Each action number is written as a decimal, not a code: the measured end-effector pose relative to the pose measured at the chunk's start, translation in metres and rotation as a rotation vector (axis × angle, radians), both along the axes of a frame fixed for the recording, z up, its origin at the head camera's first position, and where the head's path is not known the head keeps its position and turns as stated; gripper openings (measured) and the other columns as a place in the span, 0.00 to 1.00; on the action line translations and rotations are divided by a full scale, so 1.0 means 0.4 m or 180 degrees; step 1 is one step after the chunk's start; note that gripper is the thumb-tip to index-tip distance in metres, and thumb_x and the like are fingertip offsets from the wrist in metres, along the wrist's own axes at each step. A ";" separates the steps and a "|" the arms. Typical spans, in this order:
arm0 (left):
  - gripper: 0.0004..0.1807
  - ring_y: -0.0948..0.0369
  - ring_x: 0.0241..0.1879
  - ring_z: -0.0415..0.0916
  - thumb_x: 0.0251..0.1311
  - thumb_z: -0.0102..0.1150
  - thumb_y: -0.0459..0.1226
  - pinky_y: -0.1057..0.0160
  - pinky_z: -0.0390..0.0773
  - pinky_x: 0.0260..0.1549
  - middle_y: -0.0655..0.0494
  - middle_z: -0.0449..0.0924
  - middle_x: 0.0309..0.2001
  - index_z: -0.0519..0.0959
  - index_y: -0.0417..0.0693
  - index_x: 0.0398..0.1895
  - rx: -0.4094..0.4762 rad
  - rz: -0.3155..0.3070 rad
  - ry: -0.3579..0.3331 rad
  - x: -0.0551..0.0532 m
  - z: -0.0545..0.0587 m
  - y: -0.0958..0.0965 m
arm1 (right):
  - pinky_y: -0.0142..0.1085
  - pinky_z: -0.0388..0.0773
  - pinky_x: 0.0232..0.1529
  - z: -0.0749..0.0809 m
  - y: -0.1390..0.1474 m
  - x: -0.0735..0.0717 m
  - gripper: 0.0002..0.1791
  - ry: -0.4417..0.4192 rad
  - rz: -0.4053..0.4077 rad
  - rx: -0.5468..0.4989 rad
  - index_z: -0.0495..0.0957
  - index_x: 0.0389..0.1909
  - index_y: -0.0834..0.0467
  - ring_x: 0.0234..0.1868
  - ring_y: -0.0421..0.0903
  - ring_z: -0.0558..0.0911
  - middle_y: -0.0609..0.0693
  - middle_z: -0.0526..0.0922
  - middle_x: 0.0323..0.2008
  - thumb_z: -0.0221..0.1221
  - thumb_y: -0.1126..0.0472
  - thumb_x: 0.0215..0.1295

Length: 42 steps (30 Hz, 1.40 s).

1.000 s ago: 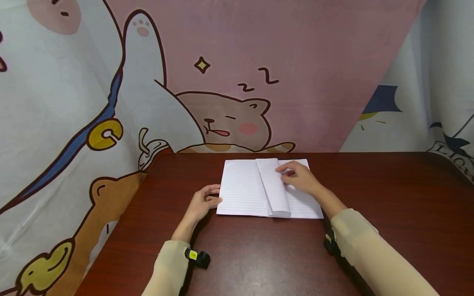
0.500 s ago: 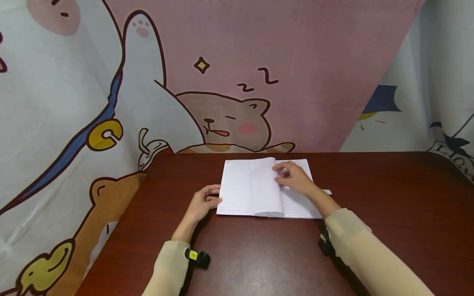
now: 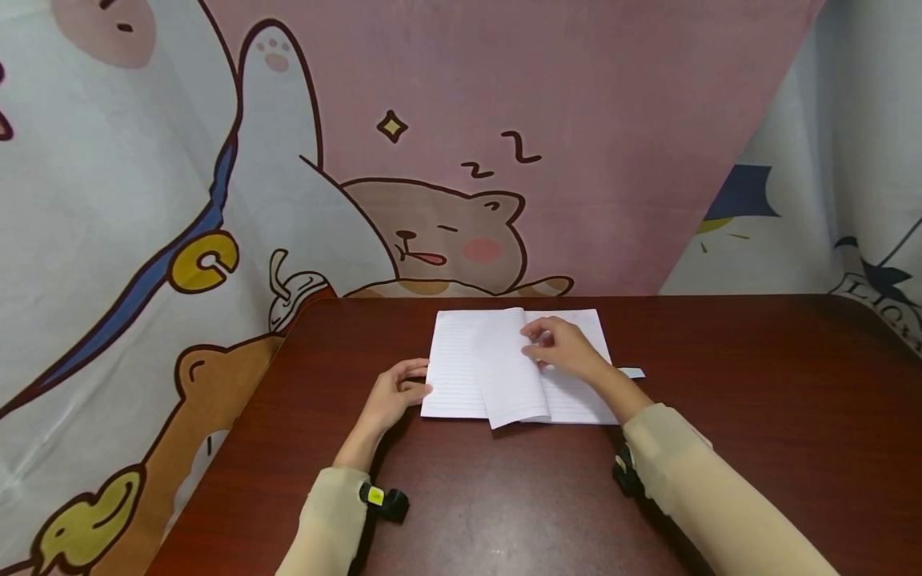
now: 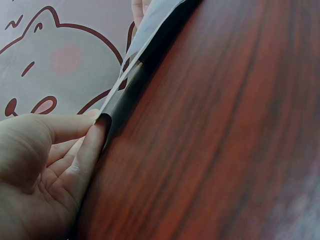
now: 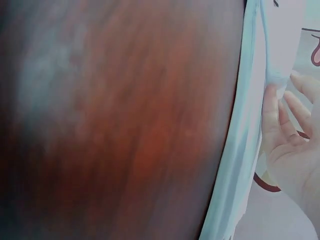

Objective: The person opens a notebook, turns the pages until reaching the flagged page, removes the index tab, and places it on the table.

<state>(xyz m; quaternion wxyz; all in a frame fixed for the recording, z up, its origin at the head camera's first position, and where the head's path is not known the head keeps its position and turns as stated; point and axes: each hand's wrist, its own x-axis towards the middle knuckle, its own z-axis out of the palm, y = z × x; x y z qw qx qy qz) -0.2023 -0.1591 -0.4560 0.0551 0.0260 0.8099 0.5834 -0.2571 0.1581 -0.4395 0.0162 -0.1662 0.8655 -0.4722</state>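
An open lined notebook lies near the table's far edge. One of its pages arches over from the middle toward the left, its lower corner sticking out past the bottom edge. My left hand pinches the notebook's left edge; in the left wrist view the thumb lies on top and the fingers beneath the dark cover. My right hand touches the arched page from its right side, with thumb and forefinger slightly apart. The right wrist view shows the fingertips against the paper.
A dark red wooden table carries the notebook. A small pale strip shows beyond the right wrist. A patterned cartoon cloth hangs behind the table's far edge. Each forearm wears a black wrist camera.
My right hand has moved left, and the page has swung from a rolled strip to lie over the left side. The pale strip has come into sight. My left hand has stayed still.
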 end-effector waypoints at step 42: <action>0.24 0.56 0.45 0.83 0.62 0.64 0.29 0.62 0.84 0.40 0.39 0.79 0.56 0.76 0.41 0.62 0.0066 -0.0049 -0.0015 0.002 -0.001 -0.002 | 0.48 0.79 0.54 0.002 -0.071 0.019 0.15 0.0268 0.0432 0.0415 0.83 0.49 0.66 0.47 0.55 0.81 0.63 0.80 0.48 0.65 0.66 0.62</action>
